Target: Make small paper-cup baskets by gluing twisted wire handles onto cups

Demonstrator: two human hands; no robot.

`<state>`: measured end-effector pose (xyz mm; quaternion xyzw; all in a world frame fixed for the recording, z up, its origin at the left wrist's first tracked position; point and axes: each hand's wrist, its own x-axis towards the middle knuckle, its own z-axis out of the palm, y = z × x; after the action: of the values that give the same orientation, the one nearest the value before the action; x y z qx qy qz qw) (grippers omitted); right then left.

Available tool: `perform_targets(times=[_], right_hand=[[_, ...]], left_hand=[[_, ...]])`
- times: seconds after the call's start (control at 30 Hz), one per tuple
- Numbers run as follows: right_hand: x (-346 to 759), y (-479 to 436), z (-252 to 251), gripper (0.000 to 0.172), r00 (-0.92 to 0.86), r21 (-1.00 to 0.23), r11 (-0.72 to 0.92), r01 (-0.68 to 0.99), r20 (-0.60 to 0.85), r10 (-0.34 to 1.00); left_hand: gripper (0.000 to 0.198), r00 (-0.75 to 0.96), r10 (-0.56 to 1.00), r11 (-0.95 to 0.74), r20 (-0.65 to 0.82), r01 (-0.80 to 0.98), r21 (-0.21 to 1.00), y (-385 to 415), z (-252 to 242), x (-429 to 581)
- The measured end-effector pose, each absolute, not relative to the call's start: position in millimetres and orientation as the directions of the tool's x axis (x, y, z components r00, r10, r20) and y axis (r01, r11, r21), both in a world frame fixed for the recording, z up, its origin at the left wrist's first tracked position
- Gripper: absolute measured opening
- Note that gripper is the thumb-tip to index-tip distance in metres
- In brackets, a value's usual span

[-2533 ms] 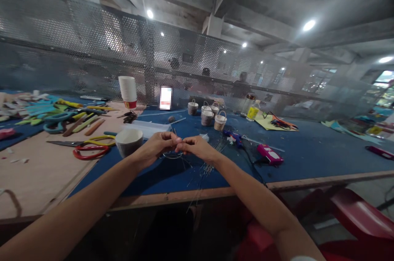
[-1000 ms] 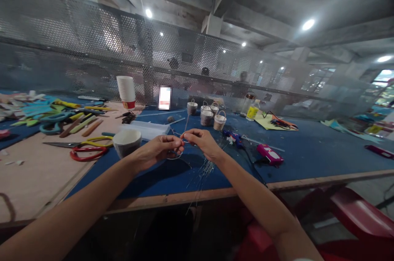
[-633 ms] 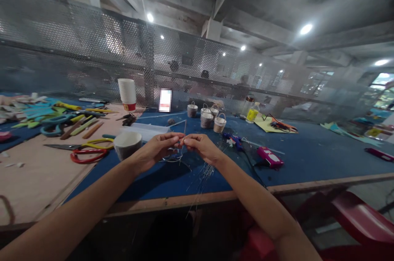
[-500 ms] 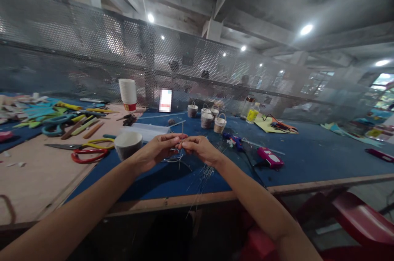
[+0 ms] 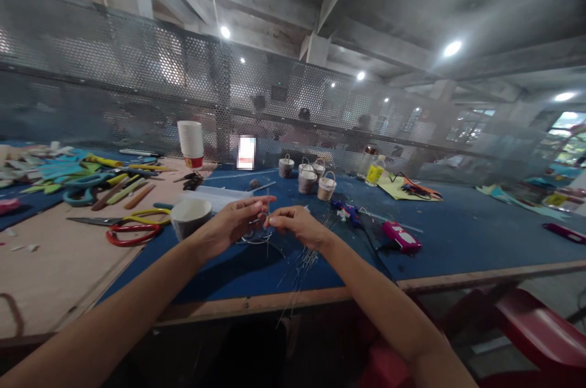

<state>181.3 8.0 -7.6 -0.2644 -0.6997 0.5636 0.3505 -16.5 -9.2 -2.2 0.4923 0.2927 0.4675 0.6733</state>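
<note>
Above the near middle of the blue table covering (image 5: 215, 284), a thin grey wire (image 5: 268, 246) stands nearly upright between the hands. The right hand (image 5: 297, 224) pinches it with thumb and forefinger; the left hand (image 5: 235, 221) is half open, fingers curled, its grip unclear. Thin silvery wires (image 5: 309, 257) lie loosely to the right; left stands a round grey cup (image 5: 187, 224) with a white interior.

One left hand (image 5: 232, 221), one right hand (image 5: 300, 224); thin wires (image 5: 310, 255) too many to count; one grey bowl (image 5: 190, 223); at least four small buckets (image 5: 307, 183), overlapping; one stack of paper cups (image 5: 190, 141); one glue gun (image 5: 348, 213); one jar (image 5: 367, 165); one bottle (image 5: 375, 172).
</note>
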Motion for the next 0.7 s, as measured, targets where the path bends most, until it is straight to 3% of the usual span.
perform_targets(times=[0.2, 0.5, 0.7], right_hand=[[180.6, 5.6, -9.1, 0.028, -0.682, -0.986, 0.169, -0.002, 0.125, 0.721], [180.8, 2.1, -4.5, 0.031, -0.674, -0.964, 0.252, 0.089, 0.128, 0.727], [181.1, 2.7, -5.1, 0.029, -0.681, -0.962, 0.259, 0.084, 0.134, 0.72]], left_hand=[[0.016, 0.488, 0.86, 0.041, 0.149, -0.357, 0.933, -10.9, -3.9, -17.8], [0.025, 0.312, 0.944, -0.023, 0.109, -0.266, 0.964, -7.1, -7.9, -15.1], [0.019, 0.377, 0.923, 0.055, 0.079, -0.332, 0.942, -9.0, -7.1, -15.6]])
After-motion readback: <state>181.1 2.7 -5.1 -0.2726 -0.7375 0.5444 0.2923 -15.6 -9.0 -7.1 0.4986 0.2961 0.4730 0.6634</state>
